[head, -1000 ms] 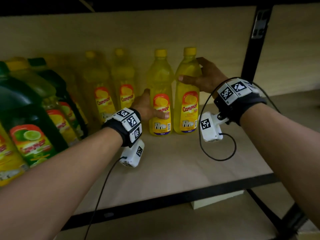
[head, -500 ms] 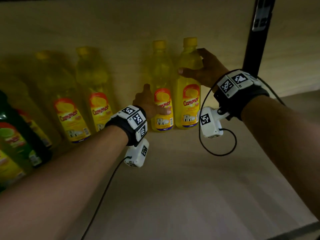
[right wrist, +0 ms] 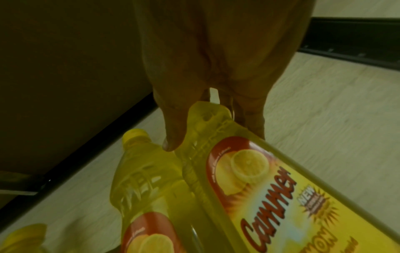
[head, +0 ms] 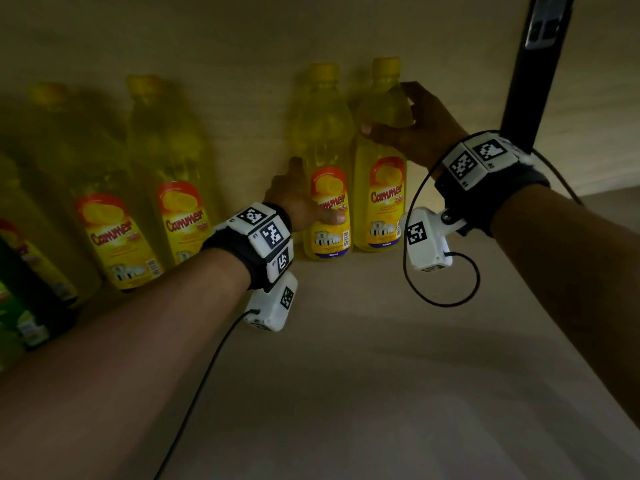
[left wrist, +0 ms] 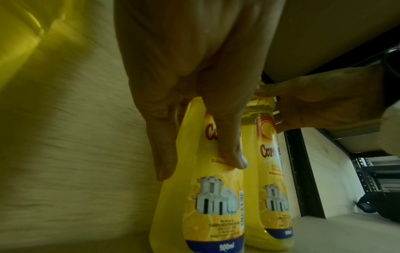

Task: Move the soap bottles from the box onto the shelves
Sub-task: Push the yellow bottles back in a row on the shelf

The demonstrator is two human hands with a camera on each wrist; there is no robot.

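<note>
Both bottles pushed deeper; left hand point(head: 301, 202) wraps one bottle point(head: 325, 188), right hand point(head: 415, 129) grips its neighbour point(head: 381, 174)

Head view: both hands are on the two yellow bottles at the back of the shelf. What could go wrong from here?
1. The right hand grips its bottle high, near the neck; a sideways pull on release could tip it.
2. That bottle stands tight against the one the left hand holds, so a tip may knock its neighbour.
3. The black upright stands close beside the right wrist; the dangling cable could snag.
</note>
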